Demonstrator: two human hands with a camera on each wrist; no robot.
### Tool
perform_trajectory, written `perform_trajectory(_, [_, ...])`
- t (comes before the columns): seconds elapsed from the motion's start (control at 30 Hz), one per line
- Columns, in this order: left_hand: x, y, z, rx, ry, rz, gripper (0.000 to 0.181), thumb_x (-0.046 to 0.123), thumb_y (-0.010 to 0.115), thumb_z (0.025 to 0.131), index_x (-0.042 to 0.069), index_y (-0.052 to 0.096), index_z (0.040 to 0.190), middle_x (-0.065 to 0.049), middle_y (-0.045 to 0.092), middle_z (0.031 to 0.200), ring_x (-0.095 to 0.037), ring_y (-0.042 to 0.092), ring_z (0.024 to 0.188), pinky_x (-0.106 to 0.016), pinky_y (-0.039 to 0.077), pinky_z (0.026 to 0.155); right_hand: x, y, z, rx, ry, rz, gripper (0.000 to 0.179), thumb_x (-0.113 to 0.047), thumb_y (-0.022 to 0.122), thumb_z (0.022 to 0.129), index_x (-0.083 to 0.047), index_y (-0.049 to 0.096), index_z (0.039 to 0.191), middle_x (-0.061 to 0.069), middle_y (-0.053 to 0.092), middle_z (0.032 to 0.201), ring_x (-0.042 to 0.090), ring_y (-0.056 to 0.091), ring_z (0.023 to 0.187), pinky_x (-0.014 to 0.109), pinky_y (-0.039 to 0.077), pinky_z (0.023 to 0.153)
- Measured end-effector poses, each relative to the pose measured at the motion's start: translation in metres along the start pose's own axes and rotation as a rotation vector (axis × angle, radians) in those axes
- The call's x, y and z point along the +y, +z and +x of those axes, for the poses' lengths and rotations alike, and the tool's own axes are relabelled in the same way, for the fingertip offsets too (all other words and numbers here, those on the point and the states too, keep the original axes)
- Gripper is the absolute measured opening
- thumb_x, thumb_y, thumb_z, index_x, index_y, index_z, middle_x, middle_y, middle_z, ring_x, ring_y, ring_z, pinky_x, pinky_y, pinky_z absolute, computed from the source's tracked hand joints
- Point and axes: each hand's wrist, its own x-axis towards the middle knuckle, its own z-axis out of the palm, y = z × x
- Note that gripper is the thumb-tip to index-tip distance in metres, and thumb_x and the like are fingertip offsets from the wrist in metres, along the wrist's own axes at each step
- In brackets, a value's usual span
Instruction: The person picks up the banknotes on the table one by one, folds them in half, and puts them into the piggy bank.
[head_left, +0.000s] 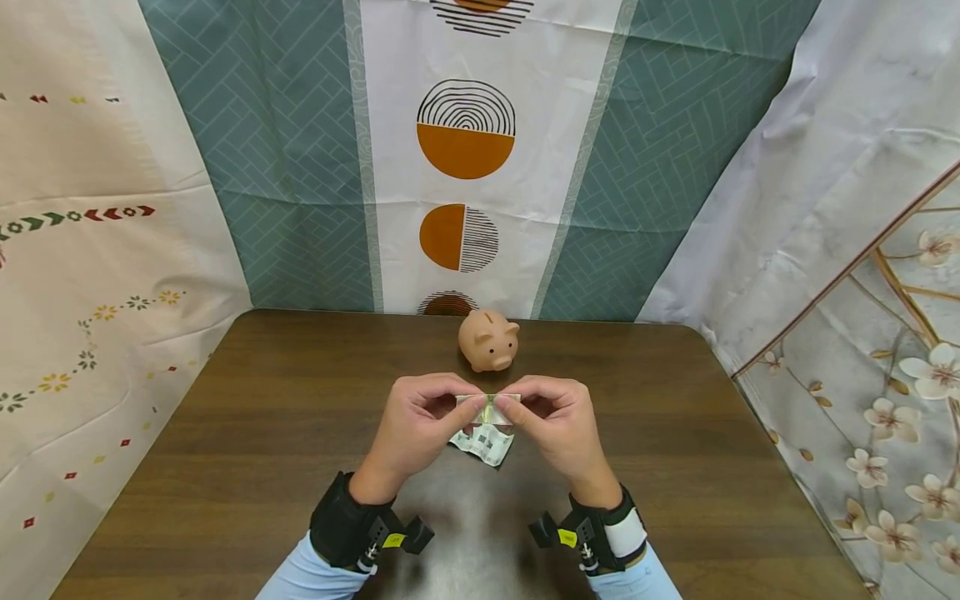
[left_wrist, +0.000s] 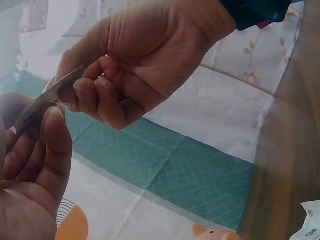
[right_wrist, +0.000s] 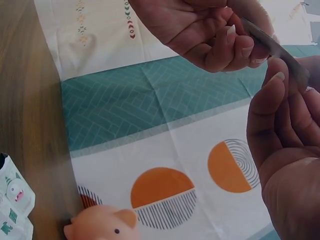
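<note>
A small, thin, shiny strip (head_left: 491, 412), silvery with a greenish tint, is held level above the table between both hands. My left hand (head_left: 414, 419) pinches its left end between thumb and index finger. At the opposite end, my right hand (head_left: 557, 419) pinches it the same way. The wrist views show the strip (right_wrist: 274, 47) nearly edge-on, and what it is made of cannot be told. Just below the hands in the head view lies a crumpled white packet (head_left: 487, 447) with green print, partly hidden by them; the right wrist view shows a cartoon figure on the packet (right_wrist: 15, 205).
Beyond the hands, a peach-coloured piggy bank (head_left: 489, 343) stands near the back edge of the brown wooden table (head_left: 300, 417). Patterned cloths hang behind the table (head_left: 300, 167) and along both sides.
</note>
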Motion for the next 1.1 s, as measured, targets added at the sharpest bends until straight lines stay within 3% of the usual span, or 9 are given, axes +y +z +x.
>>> perform_trajectory(0.6, [0.0011,0.0003,-0.0004,-0.009,0.004,-0.003,0.013,-0.01,0.069,0.091,0.001,0.075,0.093,-0.011,0.068,0.072,-0.016,0.06,0.058,-0.027,0.054,0.052,-0.0001,-0.0014,0.0008,-0.015,-0.025,0.007,0.012,0.012,0.07,0.089,0.002,0.075,0.094,-0.001,0.074,0.085,0.012,0.064,0.066,0.026,0.058,0.058])
perform_trajectory(0.83, [0.0043,0.0021,-0.0013,-0.01,-0.004,0.007,0.013,-0.008,0.07,0.091,0.003,0.076,0.093,-0.01,0.07,0.076,-0.015,0.062,0.06,-0.028,0.056,0.054,0.0011,0.0007,0.0009,-0.044,-0.047,0.02,0.015,0.014,0.068,0.089,0.001,0.075,0.094,0.009,0.066,0.076,0.013,0.06,0.065,0.027,0.055,0.055])
perform_trajectory(0.97, [0.0024,0.0027,-0.0012,-0.022,0.024,0.025,0.014,-0.008,0.07,0.092,0.005,0.076,0.092,-0.009,0.069,0.075,-0.014,0.061,0.061,-0.028,0.055,0.052,0.0007,0.0002,0.0006,-0.03,-0.055,-0.021,0.017,0.015,0.069,0.088,0.0,0.075,0.092,0.009,0.066,0.074,0.013,0.058,0.063,0.027,0.052,0.052])
perform_trajectory(1.1, [0.0014,0.0039,-0.001,-0.003,0.036,0.044,0.013,-0.008,0.07,0.091,0.003,0.075,0.094,-0.01,0.069,0.075,-0.014,0.061,0.06,-0.027,0.055,0.053,0.0014,0.0021,0.0001,0.045,-0.034,-0.083,0.014,0.013,0.072,0.086,0.001,0.075,0.093,0.002,0.069,0.077,0.009,0.058,0.063,0.024,0.05,0.051])
